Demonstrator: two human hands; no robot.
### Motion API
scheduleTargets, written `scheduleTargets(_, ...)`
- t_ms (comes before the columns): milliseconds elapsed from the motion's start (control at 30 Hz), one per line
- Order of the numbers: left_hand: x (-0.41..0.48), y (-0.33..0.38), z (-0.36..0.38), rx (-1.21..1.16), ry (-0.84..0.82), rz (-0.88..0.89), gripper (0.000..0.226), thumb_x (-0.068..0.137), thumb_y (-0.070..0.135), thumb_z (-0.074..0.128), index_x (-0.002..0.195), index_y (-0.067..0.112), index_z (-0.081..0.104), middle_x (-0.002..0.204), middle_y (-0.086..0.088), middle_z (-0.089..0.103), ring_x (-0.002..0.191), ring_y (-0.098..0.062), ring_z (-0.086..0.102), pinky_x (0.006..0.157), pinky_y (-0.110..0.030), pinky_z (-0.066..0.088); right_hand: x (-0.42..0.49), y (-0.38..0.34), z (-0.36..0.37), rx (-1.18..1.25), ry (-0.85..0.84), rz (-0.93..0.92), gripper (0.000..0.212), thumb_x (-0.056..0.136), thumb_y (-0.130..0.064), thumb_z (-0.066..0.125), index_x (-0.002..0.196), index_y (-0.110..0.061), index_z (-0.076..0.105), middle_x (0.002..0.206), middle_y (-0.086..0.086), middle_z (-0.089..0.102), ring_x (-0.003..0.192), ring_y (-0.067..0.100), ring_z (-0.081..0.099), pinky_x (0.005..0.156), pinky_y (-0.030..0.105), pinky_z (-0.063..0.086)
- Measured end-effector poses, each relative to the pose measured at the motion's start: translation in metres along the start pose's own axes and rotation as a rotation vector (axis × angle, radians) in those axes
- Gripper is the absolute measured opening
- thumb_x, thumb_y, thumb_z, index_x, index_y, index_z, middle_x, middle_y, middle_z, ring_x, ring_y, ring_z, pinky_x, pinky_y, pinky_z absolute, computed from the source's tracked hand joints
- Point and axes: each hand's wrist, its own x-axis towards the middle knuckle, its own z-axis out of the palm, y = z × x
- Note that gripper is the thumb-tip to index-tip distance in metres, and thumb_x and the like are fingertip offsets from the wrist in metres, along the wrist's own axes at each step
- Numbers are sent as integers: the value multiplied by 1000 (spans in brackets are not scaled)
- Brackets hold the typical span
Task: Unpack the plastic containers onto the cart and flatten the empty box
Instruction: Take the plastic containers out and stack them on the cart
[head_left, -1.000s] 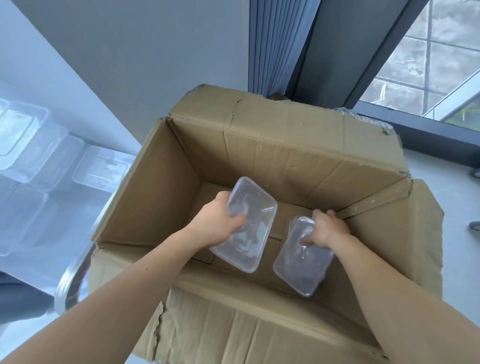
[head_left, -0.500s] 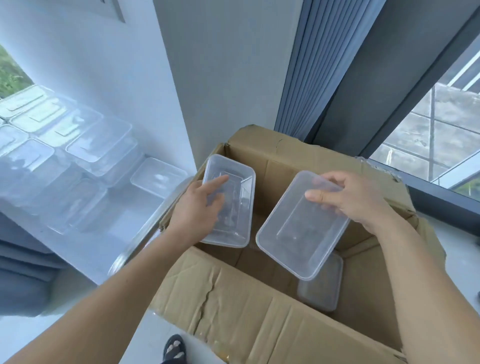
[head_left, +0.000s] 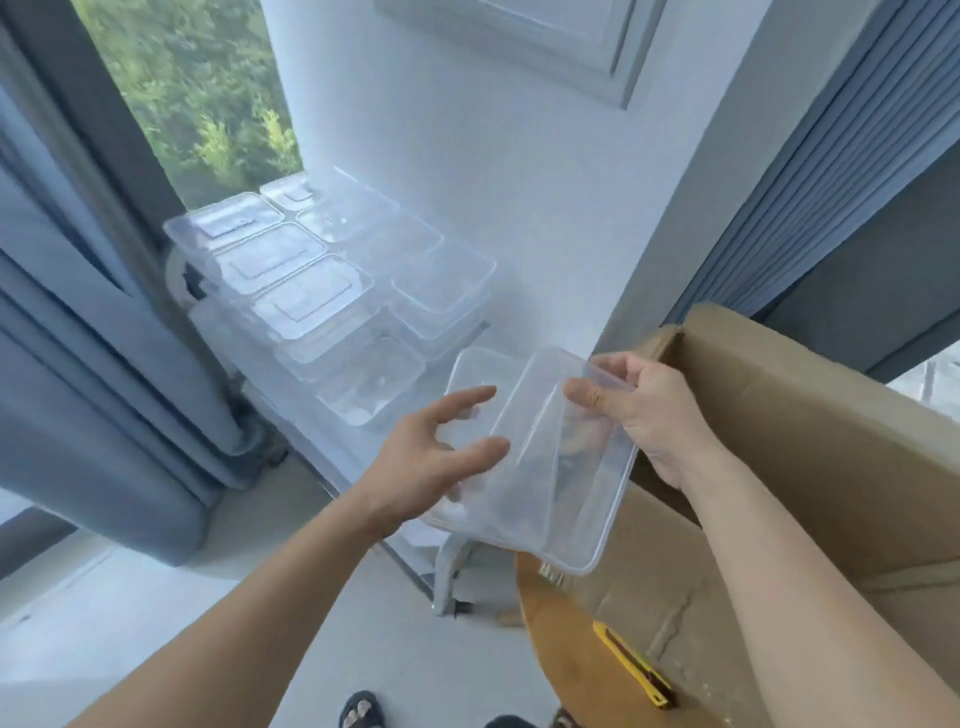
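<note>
Looking down from my head: I have a clear container (head_left: 571, 493) in the air between both hands. My right hand (head_left: 654, 410) pinches its far right rim, thumb inside and fingers curled over the edge. My left hand (head_left: 431, 462) is spread wide, its fingers near straight against the container's left side. A second rim shows behind the first, so it may be two tubs overlapped; I cannot tell for sure.

The cart (head_left: 449, 566) lies ahead and to the left of my hands, and my left hand is the nearer one to it. The container's long axis runs away from me, its open side tilted up toward my face. So I judge the next move is a short carry forward and left, then levelling it out over the near end of the cart.

The stacked containers (head_left: 306, 301) already on the cart are the same thin, glossy, see-through plastic: shallow rectangles with rounded corners and lipped rims, light and a bit flexible, I'd guess. The cardboard box (head_left: 810, 447) sits at my right on a round wooden bench (head_left: 561, 654); it is creased, matte brown and not yet flattened
</note>
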Motion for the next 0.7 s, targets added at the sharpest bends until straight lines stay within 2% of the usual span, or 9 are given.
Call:
scheduleTargets(100, -12, -19, -46, -42, 128, -29, 53, 77, 43, 79, 127, 48, 60, 130, 8, 56, 82, -34, 70, 65, -20, 54, 7, 3, 61, 247, 16, 78, 49, 73, -37, 82, 110, -11, 62, 102, 4, 68, 73, 17, 70, 63, 33, 50)
scheduleTargets(167, -17, -26, -68, -55, 212, -35, 50, 85, 34, 77, 131, 42, 58, 130, 5, 55, 78, -19, 71, 59, -11, 50, 7, 8, 89, 338, 0, 131, 33, 88, -21, 74, 115, -9, 59, 100, 4, 66, 78, 21, 70, 67, 35, 50)
scheduleTargets(267, -14, -31, -88, -67, 284, -30, 52, 87, 30, 74, 136, 36, 57, 131, 4, 54, 68, 7, 67, 56, -4, 48, 7, 17, 115, 368, 21, 154, 35, 87, -9, 73, 118, -9, 57, 101, 8, 69, 86, 27, 70, 82, 42, 52)
scheduleTargets(333, -8, -32, -91, -74, 301, -25, 54, 87, 30, 74, 137, 36, 55, 132, 3, 53, 67, 13, 64, 56, -4, 47, 9, 19, 125, 367, 49, 169, 31, 87, -10, 74, 114, -7, 59, 105, 15, 72, 86, 27, 72, 82, 41, 53)
scheduleTargets(400, 2, -30, -91, -84, 316, -8, 54, 87, 32, 74, 137, 38, 55, 134, 4, 53, 67, 11, 64, 57, -6, 49, 12, 19, 129, 352, 44, 194, 29, 90, -19, 72, 113, -6, 62, 103, 14, 73, 83, 26, 74, 75, 40, 57)
scheduleTargets(500, 24, -27, -89, -68, 306, 0, 53, 88, 33, 74, 137, 40, 54, 134, 5, 53, 71, 0, 68, 57, -7, 49, 22, 17, 128, 241, -11, 183, 27, 94, -34, 67, 112, -15, 63, 99, 11, 75, 79, 24, 74, 66, 38, 57)
scheduleTargets(600, 47, -24, -92, -42, 262, -13, 54, 86, 38, 75, 136, 44, 54, 134, 5, 54, 79, -21, 72, 57, -9, 50, 39, 19, 116, 199, -61, 164, 29, 95, -29, 66, 120, -16, 59, 96, 7, 76, 75, 20, 73, 65, 35, 54)
scheduleTargets(667, 63, -23, -94, -18, 235, -22, 56, 83, 47, 75, 135, 46, 54, 134, 5, 54, 78, -23, 73, 61, -15, 53, 51, 21, 108, 224, -68, 171, 32, 93, -23, 67, 123, -17, 56, 93, 6, 76, 74, 20, 72, 65, 34, 51)
scheduleTargets(700, 70, -22, -96, -17, 223, -28, 57, 80, 54, 73, 133, 48, 54, 135, 6, 53, 74, -22, 72, 64, -23, 56, 57, 23, 104, 254, -51, 176, 34, 92, -22, 68, 123, -17, 56, 92, 6, 76, 74, 20, 71, 66, 34, 50)
